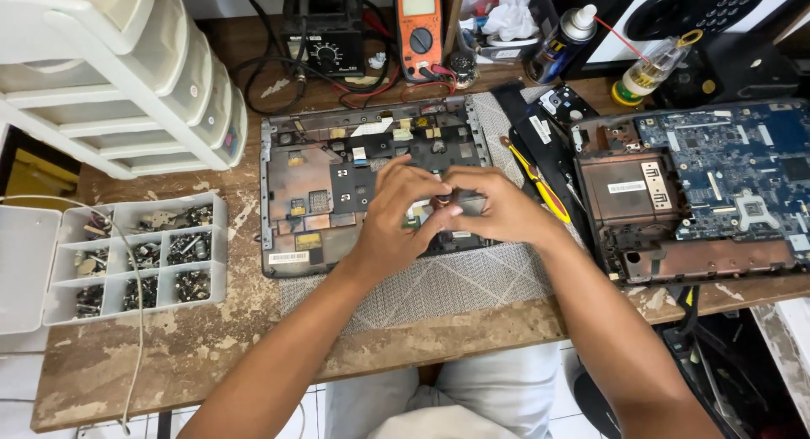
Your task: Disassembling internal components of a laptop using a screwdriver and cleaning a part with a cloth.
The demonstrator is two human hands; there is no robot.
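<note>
The fingertips (436,192) of both hands meet over the middle of the opened laptop case, and between them sits a small dark part (443,201) with a reddish tint. It is too small to say what it is. The left hand (396,215) comes from the near left, its fingers curled and closed toward the part, the thumb under it. The right hand (498,207) comes from the near right, its fingers bent in the same way, with the tips touching the part or just beside it; I cannot tell which hand really grips it. The part is held just above the laptop base (321,194), a grey shell with copper-coloured shielding and small stickers inside, near its right near corner.

The base lies on a grey woven mat (447,291) on a worn wooden table (202,346). To the right, a yellow-handled screwdriver (533,179) lies beside the right wrist, and further right is a second shell with a blue circuit board (742,173). At the left, a white compartment box (143,257) holds screws, and a white drawer unit (126,76) stands at the far left. At the far side stand an orange multimeter (419,21) and a black soldering station (325,25).
</note>
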